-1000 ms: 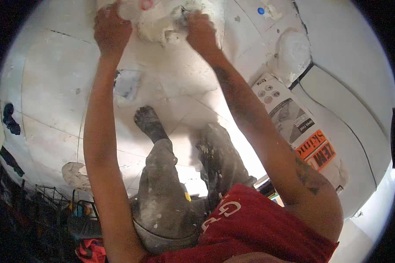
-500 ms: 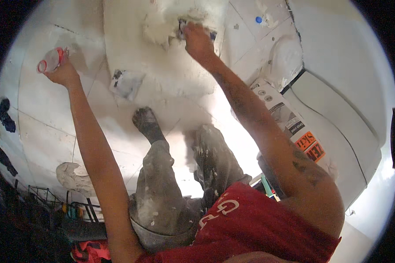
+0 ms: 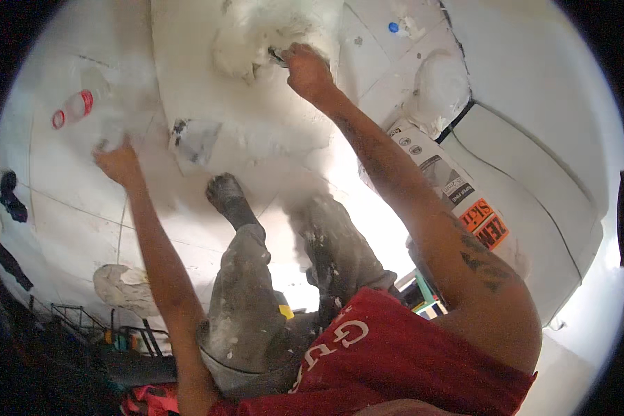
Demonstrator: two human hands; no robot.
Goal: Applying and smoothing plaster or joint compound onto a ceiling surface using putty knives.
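Note:
My right hand (image 3: 308,73) grips a small metal scraper (image 3: 277,57) in a pale lumpy paste (image 3: 236,52), spread on a large off-white sheet (image 3: 187,76) at the top centre. On the floor to the left, a clear plastic bottle with red bands (image 3: 81,104) lies on its side. My left hand (image 3: 118,159) is just below and right of the bottle, apart from it, its fingers smeared by motion. A pale scrap with dark smudges (image 3: 194,139) lies between my hands.
A printed paper sack (image 3: 437,173) and a white lumpy bag (image 3: 437,90) lie at the right, beside a white panel (image 3: 527,194). A small blue cap (image 3: 393,27) is top right. Black racks (image 3: 76,319) stand lower left, near my outstretched legs (image 3: 239,277).
My left hand carried the bottle down to the left, let it go on the floor and moved lower right. My right hand has shifted slightly down, still on the scraper.

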